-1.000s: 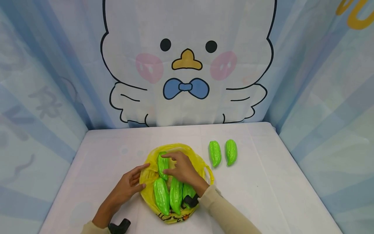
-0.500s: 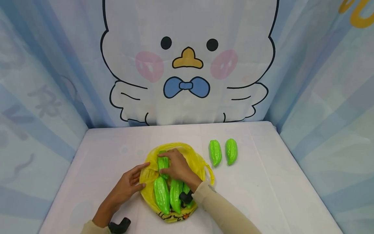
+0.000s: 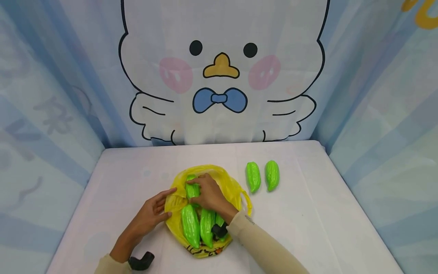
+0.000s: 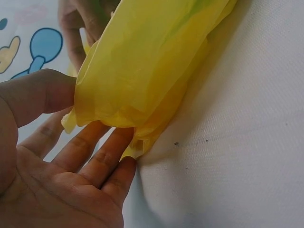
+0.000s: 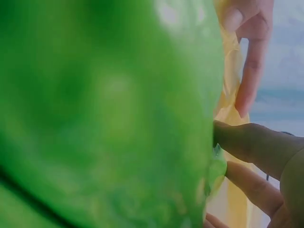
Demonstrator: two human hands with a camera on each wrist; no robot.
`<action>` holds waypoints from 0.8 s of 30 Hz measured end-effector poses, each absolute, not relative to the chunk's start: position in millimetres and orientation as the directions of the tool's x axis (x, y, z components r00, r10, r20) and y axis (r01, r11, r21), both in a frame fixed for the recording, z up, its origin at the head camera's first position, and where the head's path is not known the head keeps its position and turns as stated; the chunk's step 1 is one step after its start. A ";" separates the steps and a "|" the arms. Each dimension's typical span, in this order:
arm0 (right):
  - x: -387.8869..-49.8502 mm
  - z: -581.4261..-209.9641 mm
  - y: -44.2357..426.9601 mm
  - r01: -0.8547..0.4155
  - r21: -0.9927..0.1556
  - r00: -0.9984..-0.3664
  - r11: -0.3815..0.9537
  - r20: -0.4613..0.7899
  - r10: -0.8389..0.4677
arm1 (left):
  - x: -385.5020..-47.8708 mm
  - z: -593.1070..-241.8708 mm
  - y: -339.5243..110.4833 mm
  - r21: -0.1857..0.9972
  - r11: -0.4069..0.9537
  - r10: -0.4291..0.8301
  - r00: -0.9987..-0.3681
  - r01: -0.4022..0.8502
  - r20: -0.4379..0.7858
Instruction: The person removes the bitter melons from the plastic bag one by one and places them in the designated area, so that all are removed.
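In the head view, a yellow plastic bag [image 3: 176, 226] stands wide-mouthed on the table with several shiny green toy bitter melons inside. My right hand [image 3: 210, 196] reaches into it and pinches the rearmost bitter melon [image 3: 192, 192] between thumb and fingers. Two more bitter melons, a left one [image 3: 190, 225] and a middle one [image 3: 207, 227], lie nearer; another is partly hidden under my right wrist. With fingers loosely extended, my left hand [image 3: 150, 214] touches the bag's left side. The left wrist view shows its fingertips [image 4: 124, 166] against the yellow film. Blurred green fills most of the right wrist view.
Two bitter melons, one [image 3: 253, 177] beside another [image 3: 272, 175], lie on the white-covered table [image 3: 308, 228] right of the bag. A printed curtain [image 3: 219, 125] rises behind the table. Black wrist devices, one [image 3: 142, 261] at the left, sit by both sleeves.
My right hand has moved slightly left and down, and its parted fingers have come together on the rear bitter melon. The left hand stays at the bag's side. The head view has shifted slightly.
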State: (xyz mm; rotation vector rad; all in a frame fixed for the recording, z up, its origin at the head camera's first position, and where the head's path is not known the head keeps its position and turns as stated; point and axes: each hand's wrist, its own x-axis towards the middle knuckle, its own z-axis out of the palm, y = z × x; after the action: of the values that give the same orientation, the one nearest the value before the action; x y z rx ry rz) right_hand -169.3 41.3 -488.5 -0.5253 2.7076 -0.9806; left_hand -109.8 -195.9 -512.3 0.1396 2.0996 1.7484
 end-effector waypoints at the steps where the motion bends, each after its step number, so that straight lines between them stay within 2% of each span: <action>1: -169.1 -488.8 42.6 -0.253 -0.653 -0.914 0.714 -0.080 -0.397 | -109.9 -512.4 -195.7 0.961 0.210 0.328 -0.913 -0.179 -0.242; 12: -158.2 -478.5 61.0 -0.175 -0.774 -0.908 0.608 -0.111 -0.403 | -110.4 -511.6 -193.5 0.953 0.237 0.308 -0.915 -0.191 -0.260; 24: -142.5 -457.1 89.0 -0.132 -0.868 -0.914 0.479 -0.080 -0.398 | -111.0 -510.5 -193.3 0.951 0.226 0.306 -0.911 -0.212 -0.276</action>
State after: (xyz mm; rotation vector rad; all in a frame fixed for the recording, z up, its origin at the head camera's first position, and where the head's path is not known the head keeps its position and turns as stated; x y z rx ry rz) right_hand -142.5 89.0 -457.1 -0.4522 2.4572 -1.4072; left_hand -111.0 -193.3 -510.5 0.0864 2.1001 1.7291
